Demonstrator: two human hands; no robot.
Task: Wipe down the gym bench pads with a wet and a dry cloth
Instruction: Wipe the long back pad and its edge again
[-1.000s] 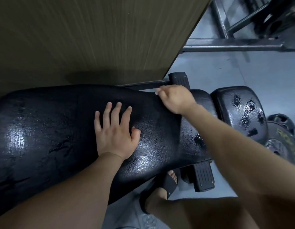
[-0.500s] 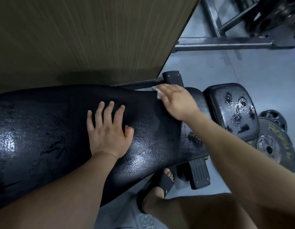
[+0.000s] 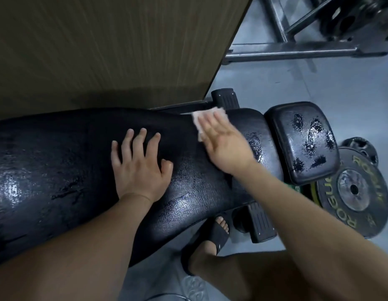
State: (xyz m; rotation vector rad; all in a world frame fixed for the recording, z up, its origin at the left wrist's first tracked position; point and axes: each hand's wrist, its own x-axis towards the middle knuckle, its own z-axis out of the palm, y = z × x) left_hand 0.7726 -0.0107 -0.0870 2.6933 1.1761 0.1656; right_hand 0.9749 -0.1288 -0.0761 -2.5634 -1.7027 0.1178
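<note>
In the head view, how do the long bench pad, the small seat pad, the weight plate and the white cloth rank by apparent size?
1. long bench pad, by far largest.
2. small seat pad and weight plate: alike, so unranked.
3. white cloth, smallest; the right hand covers part.

The long black cracked-vinyl bench pad [image 3: 58,166] runs across the view, glossy in patches. A left hand [image 3: 140,168] lies flat on its middle with the fingers spread. At its far edge a small white cloth [image 3: 210,112] lies under the straight fingers of the right hand [image 3: 225,146]. Just beside the pad's end is a smaller black seat pad [image 3: 282,135] with worn patches. On the grey floor [image 3: 319,88] are a black weight plate with yellow lettering [image 3: 353,192] and a foot in a black slide sandal [image 3: 212,237].
</note>
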